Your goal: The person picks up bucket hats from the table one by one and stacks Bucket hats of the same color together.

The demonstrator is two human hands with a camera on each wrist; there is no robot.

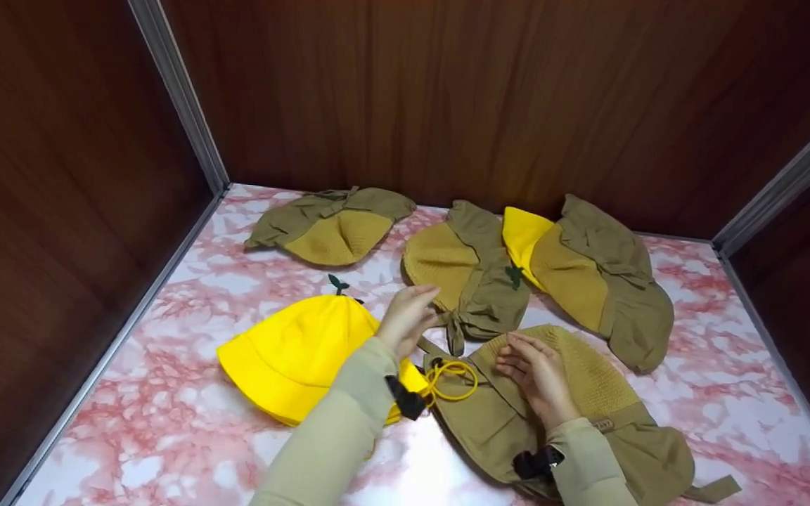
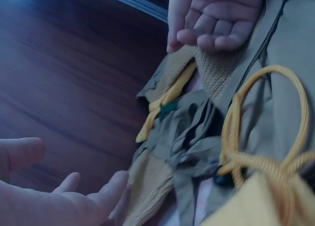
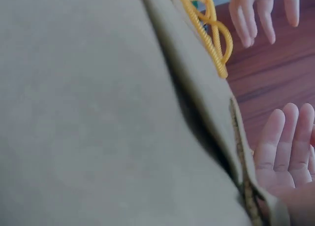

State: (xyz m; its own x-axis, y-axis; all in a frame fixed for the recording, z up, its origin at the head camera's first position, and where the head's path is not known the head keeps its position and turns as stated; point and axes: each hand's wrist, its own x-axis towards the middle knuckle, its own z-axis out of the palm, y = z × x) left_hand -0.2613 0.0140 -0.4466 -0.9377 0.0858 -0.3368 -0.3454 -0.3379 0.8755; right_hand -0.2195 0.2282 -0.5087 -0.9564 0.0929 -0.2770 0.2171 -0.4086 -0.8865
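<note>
My left hand [image 1: 406, 320] hovers between a yellow bucket hat [image 1: 292, 351] and an olive hat with a tan woven crown [image 1: 440, 256], its fingers loosely bent around nothing. In the left wrist view, a gap shows between its thumb and fingers. My right hand [image 1: 538, 379] is over the nearest olive hat [image 1: 588, 365], palm turned inward and fingers relaxed; whether it touches the cloth I cannot tell. A yellow cord [image 2: 295, 93] loops across that hat's flap. The yellow hat carries a green sprout [image 1: 338, 284] on top, and my left forearm hides part of its brim.
Another olive hat [image 1: 338, 235] lies at the back left. At the back right, a further olive hat [image 1: 605, 274] overlaps a second yellow hat [image 1: 524, 235]. Wood-patterned walls [image 1: 405, 91] with metal edging enclose the pink-and-white marbled table [image 1: 173, 365].
</note>
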